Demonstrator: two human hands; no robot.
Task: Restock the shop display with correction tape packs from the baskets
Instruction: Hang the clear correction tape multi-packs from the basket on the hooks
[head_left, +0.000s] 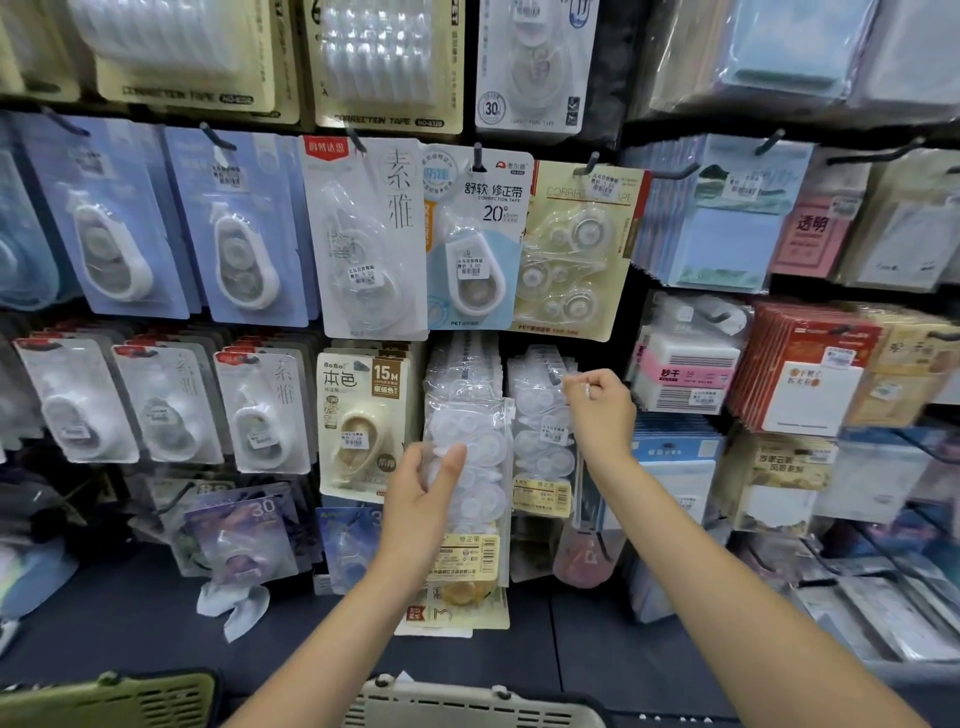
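The left hand has its grip clamped on a clear correction tape pack, steadying it under its peg, while at two o'clock the right hand pinches the hung packs, seemingly to make room.

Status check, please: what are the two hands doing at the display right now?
Left hand grips clear correction tape pack. Right hand pinches at the hook row. Nothing blocking.

Clear pack with white tapes and a yellow barcode label; left of it a cream card; above it pale blue cards; below, grey-green baskets
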